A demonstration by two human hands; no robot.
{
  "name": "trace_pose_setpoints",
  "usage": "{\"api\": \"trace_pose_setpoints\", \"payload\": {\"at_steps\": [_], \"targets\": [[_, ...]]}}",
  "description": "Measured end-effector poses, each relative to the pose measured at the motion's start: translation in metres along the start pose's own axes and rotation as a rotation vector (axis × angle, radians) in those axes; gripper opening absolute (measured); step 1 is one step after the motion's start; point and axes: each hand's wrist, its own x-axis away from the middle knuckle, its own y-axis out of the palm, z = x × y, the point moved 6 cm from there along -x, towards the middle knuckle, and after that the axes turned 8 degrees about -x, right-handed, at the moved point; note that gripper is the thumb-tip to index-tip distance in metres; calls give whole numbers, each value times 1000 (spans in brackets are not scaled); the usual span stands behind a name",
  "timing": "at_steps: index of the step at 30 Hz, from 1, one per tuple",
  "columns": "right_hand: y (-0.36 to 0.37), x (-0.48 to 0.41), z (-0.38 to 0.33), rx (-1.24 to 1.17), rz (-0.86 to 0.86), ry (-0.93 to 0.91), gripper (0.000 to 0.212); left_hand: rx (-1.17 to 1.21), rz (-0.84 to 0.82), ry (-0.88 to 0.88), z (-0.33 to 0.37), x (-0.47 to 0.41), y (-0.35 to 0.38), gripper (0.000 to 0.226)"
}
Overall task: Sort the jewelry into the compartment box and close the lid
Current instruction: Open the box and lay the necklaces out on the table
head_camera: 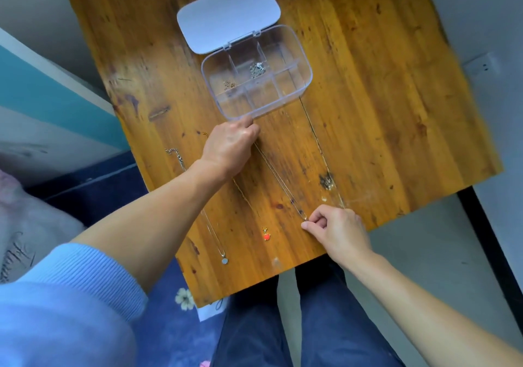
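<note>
A clear compartment box (307, 63) stands open on the wooden table (382, 112), its white lid (227, 15) folded back. One compartment holds a silver piece (257, 70), another a small gold piece (229, 84). A thin chain necklace (278, 181) stretches between my hands. My left hand (230, 145) is closed on its far end just below the box. My right hand (338, 232) pinches its near end near the table's front edge. A necklace with a red pendant (266, 236) and one with a round silver pendant (225, 260) lie stretched out on the table.
Another thin chain (319, 145) lies at the right with a small bead cluster (328, 182). A silver clasp chain (174, 153) lies left of my forearm. My legs are under the table's front edge, and a blue floral rug (175, 324) covers the floor.
</note>
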Motion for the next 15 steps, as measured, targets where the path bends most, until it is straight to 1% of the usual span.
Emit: {"api": "trace_pose_setpoints", "payload": {"at_steps": [3,5,6,8,10,11,13,15], "targets": [[-8,-4,-4,3,-39,-14,20,50,85,-32,1,5,-9,9],[-21,-12,-13,-14,-40,-43,19,127,229,-99,-2,14,-22,7],[-31,-19,-20,-29,-28,-69,19,180,301,-171,-7,19,-29,6],[-55,-40,-44,-60,20,-139,17,310,366,-394,-26,28,-37,11],[-82,-69,-75,-87,81,-215,12,443,367,-642,-48,32,-36,18],[-94,-85,-94,-94,113,-259,10,501,353,-738,-57,31,-34,21],[-111,-119,-132,-71,149,-354,11,623,302,-844,-67,24,-29,24],[-114,-152,-168,17,132,-445,15,816,246,-891,-69,15,-20,22]]}}
